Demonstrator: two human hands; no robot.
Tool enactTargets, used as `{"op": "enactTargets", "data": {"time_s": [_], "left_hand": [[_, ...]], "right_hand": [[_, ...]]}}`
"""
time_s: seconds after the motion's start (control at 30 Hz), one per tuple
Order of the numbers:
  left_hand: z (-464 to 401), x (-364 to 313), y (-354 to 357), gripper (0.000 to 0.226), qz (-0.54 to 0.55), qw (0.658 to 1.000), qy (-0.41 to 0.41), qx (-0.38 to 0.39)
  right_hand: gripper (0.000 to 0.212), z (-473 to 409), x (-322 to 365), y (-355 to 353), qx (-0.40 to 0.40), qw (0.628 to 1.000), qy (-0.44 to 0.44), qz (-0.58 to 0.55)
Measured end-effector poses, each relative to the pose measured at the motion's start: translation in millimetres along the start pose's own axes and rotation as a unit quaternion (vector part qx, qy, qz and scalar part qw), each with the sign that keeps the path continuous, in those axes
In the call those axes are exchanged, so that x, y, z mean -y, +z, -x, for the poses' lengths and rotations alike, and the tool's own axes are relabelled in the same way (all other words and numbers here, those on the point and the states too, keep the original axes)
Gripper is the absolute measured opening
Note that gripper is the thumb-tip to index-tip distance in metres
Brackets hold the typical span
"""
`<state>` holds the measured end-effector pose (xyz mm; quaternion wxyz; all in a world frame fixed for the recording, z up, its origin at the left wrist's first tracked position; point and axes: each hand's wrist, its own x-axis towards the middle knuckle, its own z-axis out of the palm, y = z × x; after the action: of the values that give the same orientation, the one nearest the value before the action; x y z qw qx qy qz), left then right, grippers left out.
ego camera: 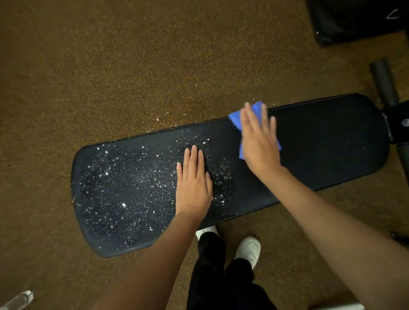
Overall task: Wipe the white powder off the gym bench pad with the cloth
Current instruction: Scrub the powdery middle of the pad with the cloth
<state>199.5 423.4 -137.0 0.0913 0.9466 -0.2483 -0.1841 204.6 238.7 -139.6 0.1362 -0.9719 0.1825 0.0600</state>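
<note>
Brown gym floor; bench pad mid-frame. Left hand flat, fingers straight, steadying pad amid white powder. Right hand flat, fingers spread, pressing blue cloth to sweep.

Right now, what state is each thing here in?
bench pad: right half looks clean, left half speckled.
white powder: scattered over the left half; some on the floor beyond.
cloth: crumpled, pressed under the right hand.
right hand: flat, fingers straight.
left hand: flat on the pad, holding nothing.
</note>
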Motion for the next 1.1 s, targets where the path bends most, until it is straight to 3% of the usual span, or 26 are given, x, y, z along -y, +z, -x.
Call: {"op": "enactTargets", "data": {"time_s": [0.1, 0.2, 0.33, 0.43, 0.6, 0.67, 0.73, 0.83, 0.93, 1.1], "left_hand": [[0, -1, 0, 0.06, -0.006, 1.0, -0.003, 0.0], [0, -3, 1, 0.059, -0.016, 1.0, -0.006, 0.001], [0, -4, 0, 0.06, -0.018, 1.0, -0.005, 0.003], [0, -4, -4, 0.064, -0.009, 1.0, -0.004, 0.008], [0, -3, -4, 0.066, -0.015, 1.0, -0.003, 0.017], [1, -4, -3, 0.065, -0.016, 1.0, -0.008, 0.014], [0, -5, -3, 0.065, -0.015, 1.0, -0.012, 0.013], [0, -5, -6, 0.066, -0.004, 1.0, -0.009, 0.016], [2, -4, -8, 0.066, -0.003, 1.0, -0.006, 0.015], [14, -3, -5, 0.065, -0.022, 0.999, -0.015, 0.024]], "right_hand": [[0.061, 5, 2, 0, -0.012, 0.997, 0.076, -0.01], [0.07, -4, 23, -1, -0.002, 0.996, 0.088, -0.033], [0.072, 8, 43, 7, 0.027, 0.997, -0.044, -0.049], [0.073, 17, 21, 10, 0.03, 0.99, -0.138, -0.011], [0.062, 2, -18, -5, -0.002, 0.999, 0.029, -0.019], [0.064, -2, -8, -4, -0.004, 0.999, 0.04, -0.035], [0.067, 6, 4, 1, 0.006, 0.999, -0.009, -0.045], [0.075, 32, 2, 6, 0.035, 0.988, -0.151, -0.024], [0.067, 34, -23, 0, 0.041, 0.973, -0.226, 0.019], [0.066, 15, -14, -3, 0.023, 0.999, -0.044, -0.006]]}}
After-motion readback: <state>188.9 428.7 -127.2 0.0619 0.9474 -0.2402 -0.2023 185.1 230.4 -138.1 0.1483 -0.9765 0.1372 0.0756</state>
